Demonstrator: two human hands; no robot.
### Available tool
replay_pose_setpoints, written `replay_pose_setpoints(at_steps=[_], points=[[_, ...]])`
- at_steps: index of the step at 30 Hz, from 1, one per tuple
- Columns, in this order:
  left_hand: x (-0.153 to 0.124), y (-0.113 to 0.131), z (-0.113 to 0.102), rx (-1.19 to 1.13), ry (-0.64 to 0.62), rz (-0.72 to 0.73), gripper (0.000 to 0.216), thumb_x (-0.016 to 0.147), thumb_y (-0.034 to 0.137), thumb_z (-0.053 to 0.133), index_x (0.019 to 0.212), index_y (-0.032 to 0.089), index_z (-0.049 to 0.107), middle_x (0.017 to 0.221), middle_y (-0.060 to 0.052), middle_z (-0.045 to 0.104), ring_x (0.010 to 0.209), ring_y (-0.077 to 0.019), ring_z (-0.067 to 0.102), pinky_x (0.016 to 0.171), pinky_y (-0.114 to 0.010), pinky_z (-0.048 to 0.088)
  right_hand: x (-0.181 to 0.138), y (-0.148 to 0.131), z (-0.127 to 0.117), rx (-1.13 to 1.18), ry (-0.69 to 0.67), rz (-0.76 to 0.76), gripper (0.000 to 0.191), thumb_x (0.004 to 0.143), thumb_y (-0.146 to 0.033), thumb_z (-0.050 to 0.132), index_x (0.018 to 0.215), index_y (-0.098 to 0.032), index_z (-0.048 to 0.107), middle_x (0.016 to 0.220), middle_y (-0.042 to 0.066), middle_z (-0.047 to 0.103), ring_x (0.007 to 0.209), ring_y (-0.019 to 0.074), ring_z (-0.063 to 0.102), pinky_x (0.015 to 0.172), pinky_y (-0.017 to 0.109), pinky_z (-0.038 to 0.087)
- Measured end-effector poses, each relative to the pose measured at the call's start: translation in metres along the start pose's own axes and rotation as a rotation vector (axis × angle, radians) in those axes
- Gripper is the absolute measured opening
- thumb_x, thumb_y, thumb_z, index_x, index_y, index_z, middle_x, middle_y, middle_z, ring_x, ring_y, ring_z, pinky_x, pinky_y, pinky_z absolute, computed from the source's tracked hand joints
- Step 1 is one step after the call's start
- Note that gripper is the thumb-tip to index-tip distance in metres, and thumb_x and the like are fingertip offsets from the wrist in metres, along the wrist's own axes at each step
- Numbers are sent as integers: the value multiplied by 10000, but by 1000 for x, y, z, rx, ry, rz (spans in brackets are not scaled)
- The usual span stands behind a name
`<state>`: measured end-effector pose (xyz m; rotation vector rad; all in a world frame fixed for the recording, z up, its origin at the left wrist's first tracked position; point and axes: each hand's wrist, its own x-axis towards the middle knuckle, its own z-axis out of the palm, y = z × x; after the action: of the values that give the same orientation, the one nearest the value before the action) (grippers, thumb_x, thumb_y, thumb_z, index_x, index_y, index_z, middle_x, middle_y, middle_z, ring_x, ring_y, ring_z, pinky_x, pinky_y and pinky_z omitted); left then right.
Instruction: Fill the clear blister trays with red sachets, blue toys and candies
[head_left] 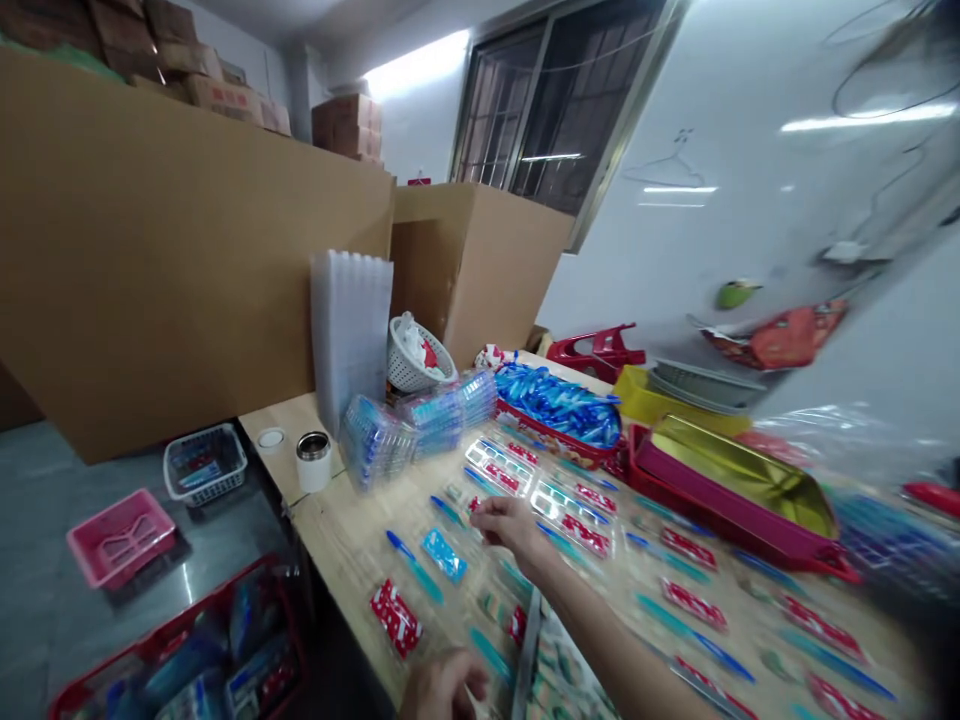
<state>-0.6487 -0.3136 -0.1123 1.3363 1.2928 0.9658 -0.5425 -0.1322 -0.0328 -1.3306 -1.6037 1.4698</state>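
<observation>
My right hand point(511, 532) is over the clear plastic trays, thumb and fingers pinched together beside a small red patch. Whatever it holds is too small to make out. At the bottom edge, my left hand point(446, 685) is blurred and partly cut off; its fingers are loosely bent and apart, with nothing visible in them. Around the hands, trays hold blue and teal pens point(416, 566), red packets with white dots point(396, 618) and a light blue packet point(444, 554). Under my right forearm stands a metal-edged container of small greenish pieces point(566, 672).
A red tub of blue pens point(559, 402) and a gold-lined tin point(742, 475) stand at the back. Stacked clear trays point(375, 440) and a white cup point(313, 468) are on the left. Baskets, one pink point(121, 540), are on the floor.
</observation>
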Motion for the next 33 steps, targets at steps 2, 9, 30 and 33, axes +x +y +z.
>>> replay_pose_setpoints(at_steps=[2,9,30,33], points=[[-3,-5,-5,-20,41,7,334,588,198,691,921,172,671,838,-21,677,531,-66,511,516,-177,358,13,-2,17,-58,-11,-5,126,555,-269,624,577,-177,541,468,-60,498,428,82,466,475,231,414],[-13,-5,-22,-81,114,-22,258,583,145,632,839,171,633,769,5,630,524,-57,470,515,-171,357,38,-7,72,-448,-30,-69,50,588,-105,596,596,-151,617,500,-21,586,500,120,552,483,215,380],[-26,20,-34,111,157,29,145,703,227,599,833,163,611,686,6,607,549,-96,518,537,-195,387,20,-12,88,-1058,-48,-362,225,770,-70,482,803,-88,703,943,181,690,842,244,658,680,290,442],[-32,32,-28,134,151,9,127,733,251,569,812,159,607,644,11,579,562,-110,523,535,-203,383,9,-13,67,-948,-20,-357,243,778,-69,475,834,-97,709,891,140,710,828,214,651,696,268,435]])
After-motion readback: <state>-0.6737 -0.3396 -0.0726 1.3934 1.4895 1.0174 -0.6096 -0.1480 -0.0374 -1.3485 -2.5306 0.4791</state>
